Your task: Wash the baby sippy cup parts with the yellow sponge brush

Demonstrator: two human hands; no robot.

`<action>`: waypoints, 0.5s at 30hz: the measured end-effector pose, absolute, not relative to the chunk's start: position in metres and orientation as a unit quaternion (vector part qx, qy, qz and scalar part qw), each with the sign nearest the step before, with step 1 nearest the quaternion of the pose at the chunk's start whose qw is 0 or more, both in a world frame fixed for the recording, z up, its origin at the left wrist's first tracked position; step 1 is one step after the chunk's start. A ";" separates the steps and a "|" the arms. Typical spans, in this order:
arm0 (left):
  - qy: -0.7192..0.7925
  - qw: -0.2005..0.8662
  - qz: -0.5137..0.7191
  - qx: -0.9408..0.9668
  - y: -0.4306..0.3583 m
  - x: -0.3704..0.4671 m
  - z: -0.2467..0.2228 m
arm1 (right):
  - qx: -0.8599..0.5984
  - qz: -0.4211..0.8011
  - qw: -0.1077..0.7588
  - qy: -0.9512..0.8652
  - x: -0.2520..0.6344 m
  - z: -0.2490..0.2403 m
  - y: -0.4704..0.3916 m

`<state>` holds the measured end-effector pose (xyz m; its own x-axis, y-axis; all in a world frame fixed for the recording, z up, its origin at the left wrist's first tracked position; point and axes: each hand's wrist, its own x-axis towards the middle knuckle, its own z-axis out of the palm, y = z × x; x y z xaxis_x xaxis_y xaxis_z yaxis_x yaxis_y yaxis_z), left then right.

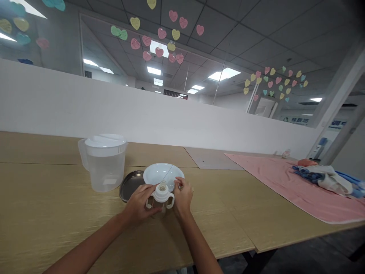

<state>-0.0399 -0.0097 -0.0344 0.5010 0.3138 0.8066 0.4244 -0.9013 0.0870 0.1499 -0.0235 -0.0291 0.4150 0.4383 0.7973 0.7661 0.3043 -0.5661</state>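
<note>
A baby bottle (pixel 162 195) with a white collar, two white side handles and a clear teat stands upright near the table's front. My left hand (pixel 139 203) is closed around its left side, thumb across the lower front. My right hand (pixel 184 194) is beside the right handle, its fingers curled together at the bowl's rim; whatever is between them, if anything, is too small to make out. Just behind the bottle is a white bowl (pixel 155 173) with a thin line or stick across its inside. A dark metal tray (pixel 129 186) lies to the left, partly under the bowl.
A lidded clear plastic pitcher (pixel 105 167) stands on the wooden table (pixel 57 213) at left. On the right, a pink cloth (pixel 285 182) carries a heap of folded fabric (pixel 330 179). A white low wall (pixel 159 118) with glass above runs behind. The table's front edge is close.
</note>
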 end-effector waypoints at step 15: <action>-0.205 -0.055 -0.448 -0.868 -0.019 -0.034 -0.032 | -0.418 -0.049 0.562 -0.712 0.122 -0.010 -0.052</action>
<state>-0.0342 -0.0187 -0.0316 0.5142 0.4050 0.7560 0.3060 -0.9101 0.2794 0.1219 -0.0518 -0.0102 -0.0192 0.5405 0.8411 0.6498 0.6461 -0.4004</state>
